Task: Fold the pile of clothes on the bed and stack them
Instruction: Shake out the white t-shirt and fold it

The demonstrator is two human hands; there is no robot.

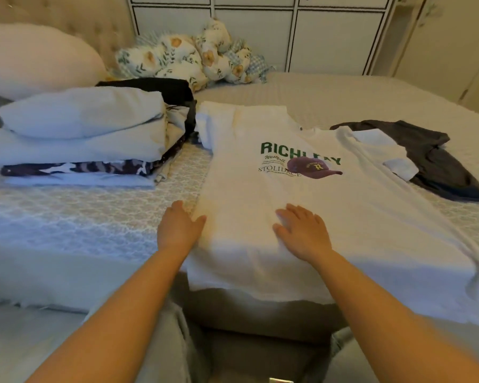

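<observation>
T-shirt direction: the white T-shirt (274,189) lies flat on the bed (94,217), its long axis running from the person toward the headboard side; the collar points away from the person and the hem hangs a little over the near edge of the bed.
T-shirt fold: the left side is folded inward, so this edge makes a straight line; the right sleeve is spread out to the right.
T-shirt look: white, with green letters on the chest and a printed dark red cap beside them; some smaller writing is too small to read.
T-shirt material: soft knitted cloth with a slightly rough surface and a few soft wrinkles.
Left grip: the left hand (179,226) lies with straight fingers at the folded left edge of the T-shirt, touching it; it holds nothing.
Right grip: the right hand (302,233) rests flat on the lower middle of the T-shirt, fingers spread; it holds nothing.
Stack: the pile of folded clothes (80,139) stands left of the T-shirt, just beside it; pale blue-white pieces on top, a dark patterned one lower, a black piece behind.
Dark garment: a dark grey garment (440,161) lies unfolded on the right, partly under the T-shirt sleeve.
Bed cover: light, with a woven lattice pattern.
Behind: a white pillow (33,59) and a floral bundle of cloth (191,53) near the tufted headboard (67,17).
</observation>
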